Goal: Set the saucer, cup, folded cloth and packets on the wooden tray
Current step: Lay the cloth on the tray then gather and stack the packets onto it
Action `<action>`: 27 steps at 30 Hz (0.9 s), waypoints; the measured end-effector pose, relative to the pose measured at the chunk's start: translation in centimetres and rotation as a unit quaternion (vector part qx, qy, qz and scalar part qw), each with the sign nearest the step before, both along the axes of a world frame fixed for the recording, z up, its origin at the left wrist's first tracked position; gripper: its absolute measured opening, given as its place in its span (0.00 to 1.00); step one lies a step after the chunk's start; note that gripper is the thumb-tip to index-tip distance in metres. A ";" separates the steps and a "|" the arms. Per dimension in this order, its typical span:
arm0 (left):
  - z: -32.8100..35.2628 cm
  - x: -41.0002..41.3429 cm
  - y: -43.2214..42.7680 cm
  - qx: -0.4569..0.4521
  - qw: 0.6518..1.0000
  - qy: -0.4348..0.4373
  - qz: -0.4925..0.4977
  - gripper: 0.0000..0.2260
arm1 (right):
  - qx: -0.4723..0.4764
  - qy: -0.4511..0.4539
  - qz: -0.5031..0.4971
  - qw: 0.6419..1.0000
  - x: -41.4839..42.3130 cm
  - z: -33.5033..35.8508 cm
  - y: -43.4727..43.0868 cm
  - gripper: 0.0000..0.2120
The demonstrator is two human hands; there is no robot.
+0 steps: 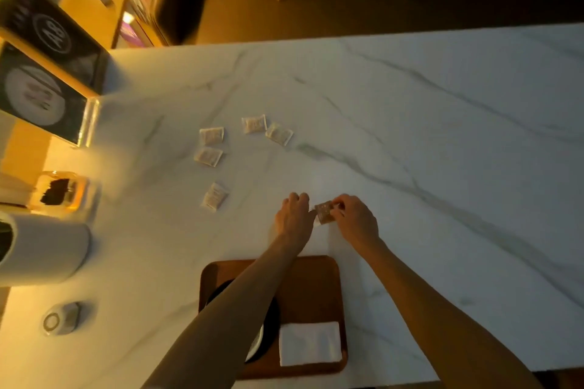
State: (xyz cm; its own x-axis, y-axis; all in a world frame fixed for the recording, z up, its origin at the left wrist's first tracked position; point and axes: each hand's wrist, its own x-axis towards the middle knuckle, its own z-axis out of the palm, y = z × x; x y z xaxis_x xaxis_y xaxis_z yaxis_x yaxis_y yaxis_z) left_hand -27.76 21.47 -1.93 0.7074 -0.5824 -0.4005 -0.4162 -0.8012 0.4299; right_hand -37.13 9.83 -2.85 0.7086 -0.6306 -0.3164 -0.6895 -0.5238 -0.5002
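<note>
— Marble, white and veined with grey, is spread across the view as a table top (410, 110). Cushions and a seat are dimly made out beyond its far edge.

— Where is the wooden tray placed?

— The wooden tray (311, 287) is set at the near edge of the table, a little left of the middle. A dark saucer (274, 322) is laid on its left half and is largely covered by the left forearm. A white sliver (257, 345) is glimpsed on the saucer beside that forearm; whether it is the cup cannot be told. The folded cloth (309, 343), white, is laid flat in the tray's near right corner.

— And the packets?

— One held packet (325, 212) is seen just beyond the tray's far edge. Its right edge is pinched by the thumb and fingers of the right hand (355, 219). The left hand (292, 215) is held against its left corner with fingers curled; whether anything is gripped by it cannot be told. The hands are drawn together, with only that packet between them. Five loose packets (208, 156) are scattered on the marble farther off and to the left, none on the tray: two are paired at the left, two lie just beside each other farther right, and one lies alone, nearer.

— What else is seen?

— Along the left edge, dark sign stands (47, 98), a glass jar (61, 191), a white cylinder (41, 249) and a small round metal object (60, 319) are ranged from far to near.
</note>
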 end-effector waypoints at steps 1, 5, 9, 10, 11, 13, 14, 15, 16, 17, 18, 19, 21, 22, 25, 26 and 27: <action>-0.6 0.1 -0.2 0.002 1.000 0.005 -0.007 0.13 | -0.002 0.003 0.004 1.000 0.4 -0.5 0.1 0.07; -2.1 0.6 -0.6 0.014 1.000 0.016 -0.009 0.13 | -0.016 0.005 0.013 1.000 1.4 -1.9 0.4 0.10; -2.3 0.7 -0.8 0.019 0.999 0.006 -0.026 0.11 | -0.008 0.017 0.008 1.000 1.8 -2.4 0.3 0.11; -2.3 0.6 -0.9 0.022 0.999 0.008 -0.025 0.11 | -0.001 0.024 0.005 1.000 2.0 -2.4 0.2 0.11; -2.2 0.6 -1.0 0.025 0.999 0.010 -0.023 0.11 | 0.008 0.029 0.002 1.000 2.3 -2.4 0.1 0.11; -2.1 0.4 -1.1 0.027 0.999 0.013 -0.027 0.11 | 0.026 0.034 0.000 0.999 2.7 -2.2 -0.1 0.11; -2.0 0.4 -1.0 0.025 0.999 0.019 -0.030 0.11 | 0.036 0.033 0.002 0.999 2.9 -2.0 -0.3 0.10; -2.0 0.6 -0.9 0.021 0.999 0.033 -0.031 0.10 | 0.051 0.030 0.002 0.998 3.0 -1.8 -0.3 0.09; -2.0 0.9 -0.6 0.014 0.998 0.055 -0.028 0.09 | 0.072 0.026 0.000 0.997 3.1 -1.6 -0.4 0.07; -2.0 1.5 -0.2 0.002 0.995 0.095 -0.010 0.07 | 0.095 0.020 -0.003 0.995 3.3 -1.4 -0.2 0.06; -1.8 2.2 0.4 -0.019 0.988 0.149 0.021 0.06 | 0.115 0.013 -0.004 0.993 3.6 -1.1 0.0 0.05; -1.5 3.0 1.2 -0.045 0.975 0.211 0.060 0.07 | 0.130 0.005 -0.004 0.992 4.1 -0.8 0.3 0.05; -0.8 4.9 3.2 -0.096 0.939 0.307 0.121 0.09 | 0.164 -0.021 0.000 0.986 5.7 -0.1 1.3 0.06; -0.3 6.0 4.4 -0.115 0.928 0.323 0.143 0.09 | 0.187 -0.037 0.003 0.982 6.9 0.2 1.9 0.07; 0.7 9.1 8.5 -0.185 0.899 0.321 0.234 0.04 | 0.259 -0.061 0.016 0.964 10.9 1.3 4.6 0.09; 0.8 9.9 10.0 -0.205 0.888 0.312 0.269 0.04 | 0.276 -0.059 0.025 0.959 12.2 1.5 5.5 0.09; 1.0 10.5 11.3 -0.218 0.879 0.298 0.302 0.04 | 0.286 -0.052 0.039 0.956 13.4 1.5 6.6 0.09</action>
